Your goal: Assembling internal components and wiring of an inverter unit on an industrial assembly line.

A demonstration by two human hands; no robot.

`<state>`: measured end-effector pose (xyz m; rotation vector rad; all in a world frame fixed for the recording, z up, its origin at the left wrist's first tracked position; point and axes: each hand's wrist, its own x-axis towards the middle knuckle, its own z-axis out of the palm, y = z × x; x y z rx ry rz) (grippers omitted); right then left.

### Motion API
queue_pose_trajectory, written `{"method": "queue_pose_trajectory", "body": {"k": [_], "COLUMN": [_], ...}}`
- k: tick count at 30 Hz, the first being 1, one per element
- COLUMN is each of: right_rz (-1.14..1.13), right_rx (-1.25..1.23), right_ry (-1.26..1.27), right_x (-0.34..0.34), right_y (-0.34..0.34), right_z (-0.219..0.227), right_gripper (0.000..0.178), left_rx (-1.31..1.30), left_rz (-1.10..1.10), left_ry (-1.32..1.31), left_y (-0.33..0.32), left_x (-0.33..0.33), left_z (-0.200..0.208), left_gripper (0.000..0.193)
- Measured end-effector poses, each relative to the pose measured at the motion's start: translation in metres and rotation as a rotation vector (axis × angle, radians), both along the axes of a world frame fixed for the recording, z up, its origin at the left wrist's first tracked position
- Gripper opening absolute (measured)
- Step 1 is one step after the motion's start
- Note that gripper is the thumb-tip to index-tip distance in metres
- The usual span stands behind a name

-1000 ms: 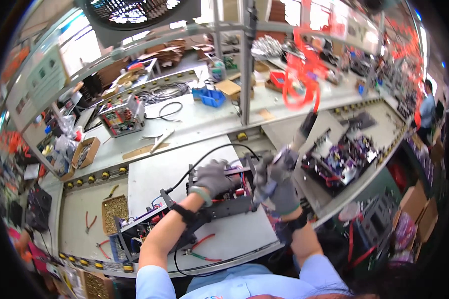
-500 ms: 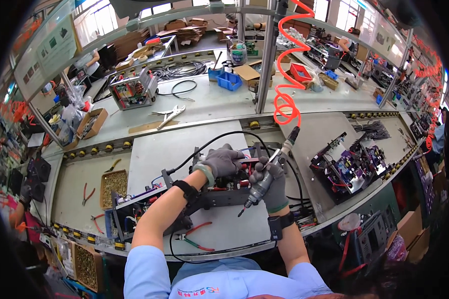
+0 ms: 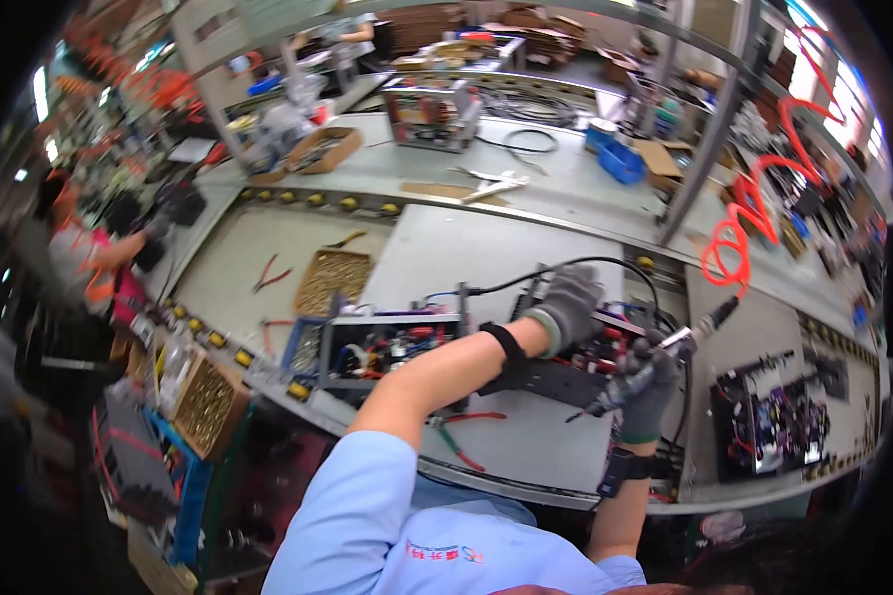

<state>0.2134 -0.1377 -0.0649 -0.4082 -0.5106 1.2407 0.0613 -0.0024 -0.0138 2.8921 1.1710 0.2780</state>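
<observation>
My right hand (image 3: 651, 402), in a grey glove, is closed around a pneumatic screwdriver (image 3: 617, 390), whose bit points down to the left. A red coiled hose (image 3: 729, 253) rises from the tool's back end. My left hand (image 3: 569, 309), also gloved in grey, lies over the far side of a black chassis (image 3: 556, 382) with red parts inside. Its fingers look stretched out, slightly bent and blurred. Beside that chassis on the left is another open metal chassis (image 3: 339, 369) with wires and circuit parts. A black cable (image 3: 566, 263) arches behind my left hand.
Cutters with red and green handles (image 3: 458, 444) lie at the near edge. A box of small screws (image 3: 332, 283), red pliers (image 3: 270, 275) and yellow-handled pliers (image 3: 345, 239) are at left. Another circuit assembly (image 3: 774, 412) stands at right. A co-worker (image 3: 94, 253) is at far left.
My view has swung left, so the bench appears shifted right. My left hand's fingers have lifted from inside the chassis towards its far side. The right hand keeps the screwdriver.
</observation>
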Motion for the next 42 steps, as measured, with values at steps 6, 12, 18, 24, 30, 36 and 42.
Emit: {"method": "queue_pose_trajectory", "body": {"k": [6,12,18,24,30,36,42], "right_rz": [-0.001,0.111,0.472,0.744,0.693,0.726,0.664], "right_rx": [-0.044,-0.083,-0.132,-0.107,-0.161,-0.111,-0.116], "right_ry": [-0.123,-0.105,-0.056,0.064,0.131,0.166,0.106], "right_x": [-0.013,-0.021,-0.145,-0.228,-0.233,-0.241,-0.246], "right_y": [-0.005,-0.019,0.0,0.036,0.05,0.047,0.046], "right_z": [0.019,0.03,0.054,0.04,0.023,0.027,0.028], "right_gripper": [0.031,0.035,0.045,0.042,0.04,0.033,0.041], "left_rx": [0.247,0.1,-0.312,-0.306,-0.206,-0.356,-0.603], "left_rz": [-0.045,0.551,0.59,0.531,0.617,0.323,0.239], "left_ry": [-0.36,-0.087,0.225,0.145,-0.083,0.178,0.217], "left_y": [-0.062,-0.063,-0.065,-0.072,-0.089,-0.04,0.0], "left_x": [-0.084,-0.271,-0.248,-0.284,-0.298,-0.265,-0.271], "left_z": [0.047,0.066,0.056,0.055,0.048,0.048,0.042], "left_gripper": [0.046,0.053,0.087,0.077,0.062,0.069,0.078]}}
